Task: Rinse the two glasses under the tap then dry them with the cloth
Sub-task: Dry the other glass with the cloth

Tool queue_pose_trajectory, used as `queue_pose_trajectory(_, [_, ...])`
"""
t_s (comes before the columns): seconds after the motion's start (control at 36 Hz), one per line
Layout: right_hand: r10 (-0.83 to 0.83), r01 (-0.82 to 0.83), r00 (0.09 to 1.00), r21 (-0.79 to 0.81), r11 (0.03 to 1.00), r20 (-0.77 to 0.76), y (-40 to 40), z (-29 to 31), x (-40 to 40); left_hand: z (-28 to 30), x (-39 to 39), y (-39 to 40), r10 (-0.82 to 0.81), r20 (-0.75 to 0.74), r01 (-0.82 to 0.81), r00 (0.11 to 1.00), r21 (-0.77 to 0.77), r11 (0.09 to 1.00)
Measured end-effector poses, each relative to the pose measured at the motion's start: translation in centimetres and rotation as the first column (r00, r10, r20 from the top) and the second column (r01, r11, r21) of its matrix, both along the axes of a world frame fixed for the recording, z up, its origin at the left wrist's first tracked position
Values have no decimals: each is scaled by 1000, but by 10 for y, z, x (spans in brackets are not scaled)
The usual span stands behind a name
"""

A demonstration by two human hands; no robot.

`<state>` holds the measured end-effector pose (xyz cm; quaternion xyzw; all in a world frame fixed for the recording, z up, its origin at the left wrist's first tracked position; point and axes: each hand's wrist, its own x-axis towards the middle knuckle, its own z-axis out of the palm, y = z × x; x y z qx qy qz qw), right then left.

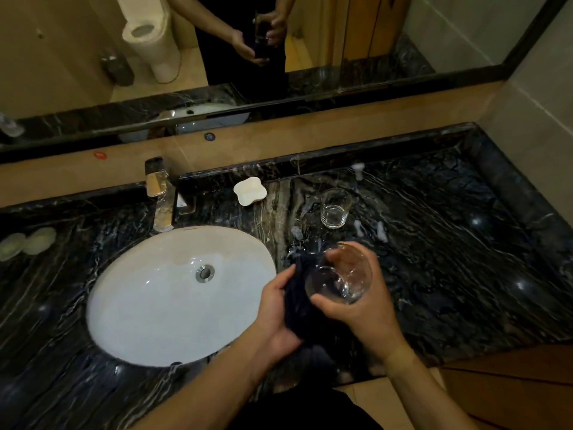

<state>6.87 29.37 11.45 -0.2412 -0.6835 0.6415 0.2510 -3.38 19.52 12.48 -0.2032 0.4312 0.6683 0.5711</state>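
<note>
Two glasses are showing in my view. I am holding one glass in my right hand, with my fingers curling round it from below and behind. It is tipping on its side, with its open mouth turning toward me. My left hand is gripping the dark cloth, bunching it up and pressing it against the left side of that glass. Both hands are hovering above the front edge of the dark marble surface, just to the right of the white sink.

The other glass is standing upright on the surface, farther back and well apart from my hands. A little water seems to be sitting in its bottom, but I cannot tell for sure.

The shiny tap is standing behind the sink. A white soap dish is lying between the tap and the standing glass. The mirror above is showing my hands too.
</note>
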Motion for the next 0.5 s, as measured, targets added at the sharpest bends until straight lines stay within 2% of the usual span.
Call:
queue_pose_trajectory(0.11, [-111, 111, 994, 31, 993, 4, 19, -4, -5, -10, 0, -20, -156, 19, 157, 988, -51, 986])
queue_pose_trajectory(0.17, [-166, 165, 986, 35, 986, 23, 27, -7, -6, -16, -11, -33, -232, 11, 232, 973, -16, 973])
queue_pose_trajectory(0.31, [-247, 247, 961, 18, 969, 120, 43, -26, 5, -27, -80, -35, -443, -154, 423, 883, -144, 894])
queue_pose_trajectory(0.36, [-281, 283, 944, 14, 959, 175, 44, -34, 10, -32, -113, -20, -609, -263, 549, 749, -268, 791])
queue_pose_trajectory(0.39, [-299, 303, 933, 11, 953, 202, 44, -37, 12, -34, -128, -10, -692, -336, 594, 639, -356, 722])
queue_pose_trajectory(0.44, [-338, 351, 906, -6, 937, 255, 43, -42, 16, -38, -158, 17, -800, -473, 622, 370, -513, 591])
queue_pose_trajectory(0.5, [-355, 374, 885, -6, 927, 300, 42, -47, 21, -47, -187, 47, -806, -590, 521, 49, -673, 525])
